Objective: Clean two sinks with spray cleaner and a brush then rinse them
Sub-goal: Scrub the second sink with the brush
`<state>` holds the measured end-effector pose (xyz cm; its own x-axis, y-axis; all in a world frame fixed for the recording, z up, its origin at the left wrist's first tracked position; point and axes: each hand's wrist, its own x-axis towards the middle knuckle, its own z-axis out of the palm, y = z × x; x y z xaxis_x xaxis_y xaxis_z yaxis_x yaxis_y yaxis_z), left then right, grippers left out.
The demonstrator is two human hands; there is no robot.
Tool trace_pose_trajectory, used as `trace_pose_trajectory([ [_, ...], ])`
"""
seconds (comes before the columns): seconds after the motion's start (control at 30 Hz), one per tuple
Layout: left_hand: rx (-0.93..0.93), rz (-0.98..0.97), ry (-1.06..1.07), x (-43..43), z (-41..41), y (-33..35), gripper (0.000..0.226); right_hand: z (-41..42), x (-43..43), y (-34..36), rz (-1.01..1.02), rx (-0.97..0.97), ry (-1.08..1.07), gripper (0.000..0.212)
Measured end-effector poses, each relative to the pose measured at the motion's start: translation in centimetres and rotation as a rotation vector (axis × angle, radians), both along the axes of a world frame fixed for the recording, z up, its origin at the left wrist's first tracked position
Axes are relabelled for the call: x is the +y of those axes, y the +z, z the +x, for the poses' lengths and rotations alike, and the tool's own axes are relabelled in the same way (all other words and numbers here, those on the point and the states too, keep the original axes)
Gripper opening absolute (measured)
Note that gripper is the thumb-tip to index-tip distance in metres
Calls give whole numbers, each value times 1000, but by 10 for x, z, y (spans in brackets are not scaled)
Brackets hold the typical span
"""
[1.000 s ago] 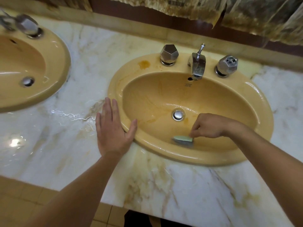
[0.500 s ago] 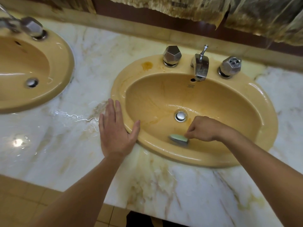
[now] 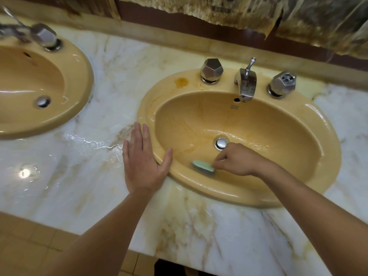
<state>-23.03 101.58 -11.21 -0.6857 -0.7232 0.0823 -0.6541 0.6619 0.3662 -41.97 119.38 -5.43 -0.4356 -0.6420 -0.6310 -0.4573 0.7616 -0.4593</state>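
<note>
Wet veined marble countertop [image 3: 59, 186], tan tiled floor [image 3: 29, 246], brown wall [image 3: 169, 16] behind

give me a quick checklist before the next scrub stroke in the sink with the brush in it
1. Grip: right hand pinches the brush: ok.
2. Contact: brush lies against the front wall of the sink: ok.
3. Brace: left hand flat on the counter, thumb on the sink's rim, apart from the brush: ok.
4. Stains: orange stain on the back rim, streaks in the bowl: not ok.
5. Spout: no water running: ok.
6. Drain open or plugged: cannot tell.
</note>
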Motion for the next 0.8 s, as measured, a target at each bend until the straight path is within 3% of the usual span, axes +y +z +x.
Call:
trace_pose_trajectory([
  [0.07, -5, -3, 0, 0, 0, 0, 90, 2, -4, -2, -87, -87, -40, 17],
  [0.17, -9, -8, -1, -1, 1, -1, 90, 7, -8, -13, -36, 50, -77, 20],
  [0.3, -2, -5, 0, -1, 0, 0, 91, 15, -15, -12, -169, -123, -116, 16],
  [0.43, -11, -12, -2, -1, 1, -1, 90, 20, -19, -26, -54, 40, -255, 23],
  [0.53, -9, -4, -2, -1, 0, 0, 91, 27, -24, -20, -134, -168, -295, 19],
  [0.67, -23, -9, -1, -2, 1, -1, 91, 31, -24, -36, -36, 15, -399, 22],
  [0.8, -10, 6, -5, -2, 1, 0, 91, 33, -35, -25, -174, -308, -455, 16],
])
